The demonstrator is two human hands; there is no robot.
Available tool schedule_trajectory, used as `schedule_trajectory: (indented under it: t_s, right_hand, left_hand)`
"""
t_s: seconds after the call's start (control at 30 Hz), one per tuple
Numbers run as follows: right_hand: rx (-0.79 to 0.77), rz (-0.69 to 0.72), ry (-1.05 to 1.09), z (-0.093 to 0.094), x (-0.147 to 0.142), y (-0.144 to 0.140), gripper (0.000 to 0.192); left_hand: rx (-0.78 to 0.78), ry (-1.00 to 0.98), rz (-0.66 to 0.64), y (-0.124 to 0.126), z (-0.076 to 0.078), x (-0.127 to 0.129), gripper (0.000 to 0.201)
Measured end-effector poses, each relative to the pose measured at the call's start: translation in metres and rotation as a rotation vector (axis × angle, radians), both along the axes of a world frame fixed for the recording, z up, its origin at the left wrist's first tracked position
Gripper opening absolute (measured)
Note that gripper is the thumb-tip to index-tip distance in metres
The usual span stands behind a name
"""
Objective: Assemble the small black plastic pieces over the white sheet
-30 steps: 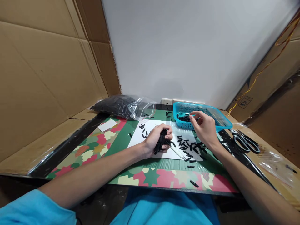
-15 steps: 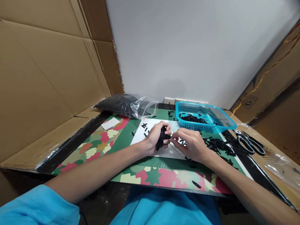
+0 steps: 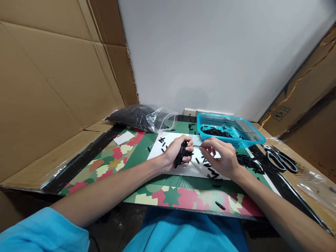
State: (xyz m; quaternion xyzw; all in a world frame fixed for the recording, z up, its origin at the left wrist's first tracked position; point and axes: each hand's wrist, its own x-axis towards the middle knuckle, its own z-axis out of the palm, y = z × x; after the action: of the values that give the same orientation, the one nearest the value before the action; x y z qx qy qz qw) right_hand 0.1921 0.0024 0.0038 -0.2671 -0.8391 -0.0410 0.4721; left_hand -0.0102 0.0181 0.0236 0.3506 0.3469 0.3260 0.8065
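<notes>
My left hand rests on a white sheet and is closed around a bundle of small black sticks. My right hand hovers just right of it, thumb and forefinger pinching one thin black stick that points toward the bundle. More loose black sticks lie scattered on the sheet under the right hand. A blue plastic basket behind the right hand holds a pile of the same black sticks.
A clear bag of black sticks lies at the back left. Scissors lie to the right on black strips. A patterned green mat covers the table; cardboard walls stand on both sides. One stick lies near the front edge.
My right hand left the basket, came to the left hand's bundle, and now has drawn slightly right, pinching a single stick. The left hand stayed put.
</notes>
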Motion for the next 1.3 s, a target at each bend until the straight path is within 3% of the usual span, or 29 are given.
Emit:
schedule_trajectory:
  t_s: [0.33, 0.7, 1.3]
  right_hand:
    - [-0.013, -0.049, -0.026, -0.004, 0.003, 0.005, 0.008]
    - [-0.013, -0.099, -0.067, -0.007, 0.004, 0.008, 0.01]
    - [0.007, -0.086, -0.038, -0.004, 0.003, 0.008, 0.01]
  left_hand:
    - [0.015, -0.022, -0.07, -0.006, -0.001, 0.004, 0.036]
    - [0.052, -0.028, -0.023, -0.005, -0.003, 0.004, 0.035]
    - [0.058, 0.018, 0.005, -0.01, 0.007, 0.004, 0.031]
